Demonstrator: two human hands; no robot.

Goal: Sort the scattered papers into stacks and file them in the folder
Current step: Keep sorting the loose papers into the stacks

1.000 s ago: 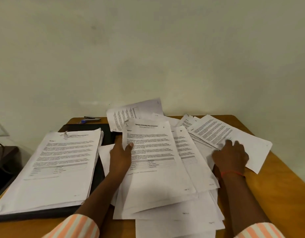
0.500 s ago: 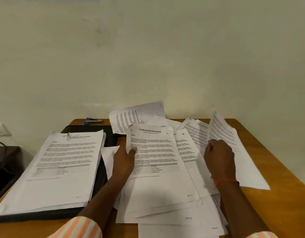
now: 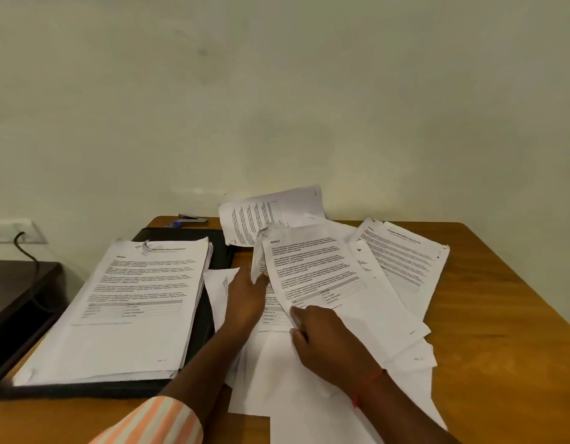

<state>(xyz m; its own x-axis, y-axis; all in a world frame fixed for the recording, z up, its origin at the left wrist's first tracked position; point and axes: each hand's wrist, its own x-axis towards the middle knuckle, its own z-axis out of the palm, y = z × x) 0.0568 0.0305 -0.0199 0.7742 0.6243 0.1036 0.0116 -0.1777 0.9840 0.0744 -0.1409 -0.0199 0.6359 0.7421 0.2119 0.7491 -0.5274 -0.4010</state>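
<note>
A thick stack of printed papers (image 3: 133, 299) lies on an open black folder (image 3: 198, 331) at the left of the table. Loose printed sheets (image 3: 402, 254) are spread over the table's middle and right. My left hand (image 3: 245, 299) grips the left edge of a bundle of sheets in the middle, whose top corner curls up. My right hand (image 3: 328, 341) pinches the lower left corner of a printed sheet (image 3: 325, 270) that lies slanted over that bundle. One more sheet (image 3: 264, 213) leans against the wall behind.
The wooden table (image 3: 501, 347) stands against a pale wall, with bare wood along its right side. A stapler (image 3: 190, 219) lies at the back left corner. A dark side table (image 3: 14, 290) and a wall socket (image 3: 11, 230) with a cable are at the far left.
My right hand picked a sheet from the right of the pile and carried it left, over the bundle that my left hand holds. The left hand stayed roughly in place.
</note>
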